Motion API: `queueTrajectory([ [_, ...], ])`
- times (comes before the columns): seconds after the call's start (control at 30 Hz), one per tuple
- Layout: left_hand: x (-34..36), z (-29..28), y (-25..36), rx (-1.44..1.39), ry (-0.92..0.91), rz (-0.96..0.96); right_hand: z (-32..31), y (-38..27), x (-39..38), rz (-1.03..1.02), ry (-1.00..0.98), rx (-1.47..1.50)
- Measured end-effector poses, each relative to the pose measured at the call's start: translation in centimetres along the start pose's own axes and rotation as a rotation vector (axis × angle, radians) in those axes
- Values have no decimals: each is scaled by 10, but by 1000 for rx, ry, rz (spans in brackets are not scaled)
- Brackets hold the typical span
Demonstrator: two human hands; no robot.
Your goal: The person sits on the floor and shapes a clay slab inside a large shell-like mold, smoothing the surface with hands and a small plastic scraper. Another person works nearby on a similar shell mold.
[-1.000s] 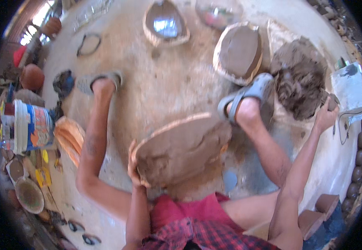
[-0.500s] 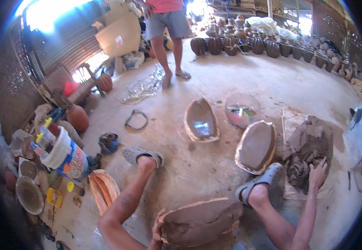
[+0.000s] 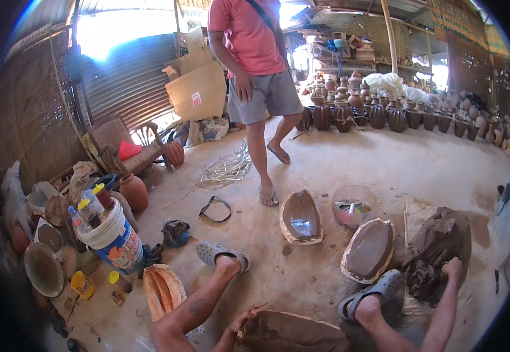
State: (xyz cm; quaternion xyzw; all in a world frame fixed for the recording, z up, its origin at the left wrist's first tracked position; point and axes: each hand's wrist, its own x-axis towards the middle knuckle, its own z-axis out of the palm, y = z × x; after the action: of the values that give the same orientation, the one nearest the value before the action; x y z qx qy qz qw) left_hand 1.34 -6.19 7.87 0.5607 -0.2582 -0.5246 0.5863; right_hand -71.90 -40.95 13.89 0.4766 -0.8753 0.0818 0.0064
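Two hands in view. What has each got?

Left hand (image 3: 240, 324): fingers hooked over the left end of the lined mould (image 3: 293, 332), looks closed on the rim. Right hand (image 3: 452, 268): bunched, fingers curled in against the clay (image 3: 443, 232). Cannot tell if a lump is in it.

How does the mould lie?

Low, between the legs, partly cut off by the lower edge. Long axis roughly left to right, crosswise to the person.

And clay relative to that?

Ahead and to the right of the mould, on a pale cloth (image 3: 413, 216). Right shoe (image 3: 378, 292) sits between them. Right hand is far nearer, touching the clay's right side; left hand is well apart.
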Motion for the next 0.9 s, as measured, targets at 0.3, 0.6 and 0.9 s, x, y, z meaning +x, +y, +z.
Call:
queueTrajectory([
  [0.3, 38, -31, 20, 534, -221, -221, -87, -30, -183, -381, 417, 945],
  [0.6, -57, 99, 63, -243, 98, 222, -140, -177, -533, -1145, 29, 716],
  [0.9, -124, 109, 41, -504, -289, -122, -129, -188, -536, -1175, -573, 1195],
])
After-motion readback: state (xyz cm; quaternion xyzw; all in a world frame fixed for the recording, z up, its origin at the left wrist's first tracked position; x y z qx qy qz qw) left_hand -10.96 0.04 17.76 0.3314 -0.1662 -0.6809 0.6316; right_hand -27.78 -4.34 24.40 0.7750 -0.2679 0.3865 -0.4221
